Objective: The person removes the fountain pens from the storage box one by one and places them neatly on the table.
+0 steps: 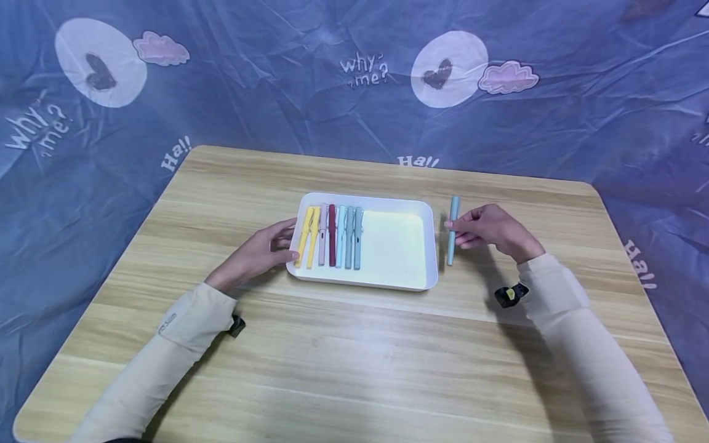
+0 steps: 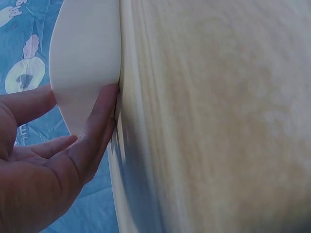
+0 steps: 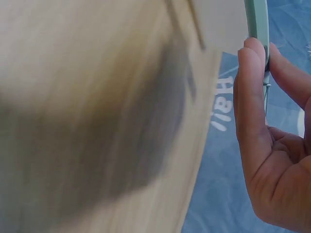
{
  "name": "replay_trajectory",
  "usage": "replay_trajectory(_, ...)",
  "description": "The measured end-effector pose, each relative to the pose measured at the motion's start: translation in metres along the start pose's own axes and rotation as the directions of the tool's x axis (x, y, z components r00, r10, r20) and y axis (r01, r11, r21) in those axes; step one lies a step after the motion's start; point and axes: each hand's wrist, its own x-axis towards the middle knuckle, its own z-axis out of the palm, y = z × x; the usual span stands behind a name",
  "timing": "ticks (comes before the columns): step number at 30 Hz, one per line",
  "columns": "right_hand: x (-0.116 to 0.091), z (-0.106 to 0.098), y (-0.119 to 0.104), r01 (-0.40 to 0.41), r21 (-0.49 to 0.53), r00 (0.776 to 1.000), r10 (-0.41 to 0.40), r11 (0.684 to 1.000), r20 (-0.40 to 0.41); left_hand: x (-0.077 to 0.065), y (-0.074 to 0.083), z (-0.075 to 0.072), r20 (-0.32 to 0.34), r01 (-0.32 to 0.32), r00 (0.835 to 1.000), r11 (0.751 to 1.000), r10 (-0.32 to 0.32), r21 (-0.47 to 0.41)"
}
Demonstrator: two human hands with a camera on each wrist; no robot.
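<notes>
A white tray (image 1: 388,284) lies on the table with several capped pens in a row along its left side: yellow pens (image 1: 312,237), a lilac pen (image 1: 323,237), a dark red pen (image 1: 332,240), a light blue pen (image 1: 340,240) and grey-blue pens (image 1: 357,240). My left hand (image 1: 266,249) grips the tray's left end, thumb at the rim and fingers along the outer wall (image 2: 85,53). Just off the tray's right end, my right hand (image 1: 493,229) pinches a blue-green pen (image 1: 453,212) between thumb and fingers, its length pointing away from me. In the right wrist view, that pen (image 3: 257,19) runs up out of frame.
The wooden table (image 1: 332,357) has rounded corners, and a blue printed cloth (image 1: 277,80) hangs behind it and at its sides. Black wrist devices (image 1: 511,295) sit at both sleeves.
</notes>
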Motion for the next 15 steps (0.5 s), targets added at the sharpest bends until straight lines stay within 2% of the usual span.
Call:
replay_trajectory(4, 0.003, 0.002, 0.006, -0.023, -0.037, 1.000, 0.024, 0.999, 0.011, 0.000, 0.000, 0.000, 0.000, -0.007, 1.000, 1.000, 0.007, -0.003)
replay_trajectory(15, 0.008, 0.008, 0.020, -0.069, -0.058, 0.995, 0.073, 0.996, 0.065, 0.000, 0.000, 0.000, -0.001, 0.005, 1.000, 1.000, -0.005, -0.018)
